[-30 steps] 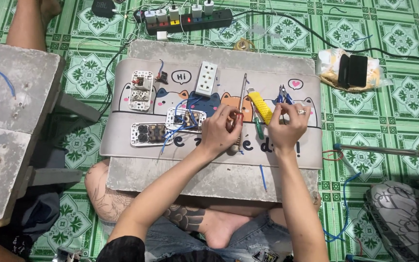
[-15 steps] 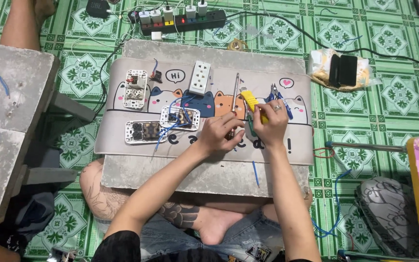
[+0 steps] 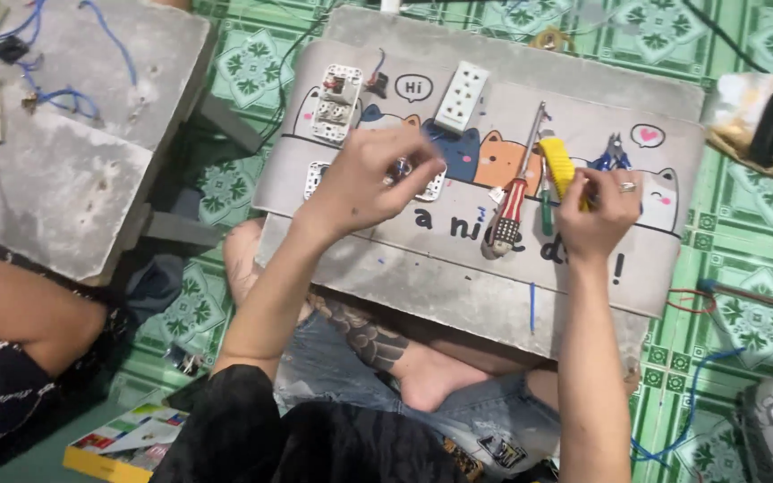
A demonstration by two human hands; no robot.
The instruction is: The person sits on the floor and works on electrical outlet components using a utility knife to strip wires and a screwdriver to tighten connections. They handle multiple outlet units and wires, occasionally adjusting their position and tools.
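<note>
The person sits cross-legged at a cat-print mat, the left hand curled over a small dark part by the white switch plate. The right hand grips the yellow-handled tool, just beside a red-handled screwdriver.

Two hands — left hand and right hand — are working over one mat; two screwdrivers are lying there, one white socket, one pliers.
</note>
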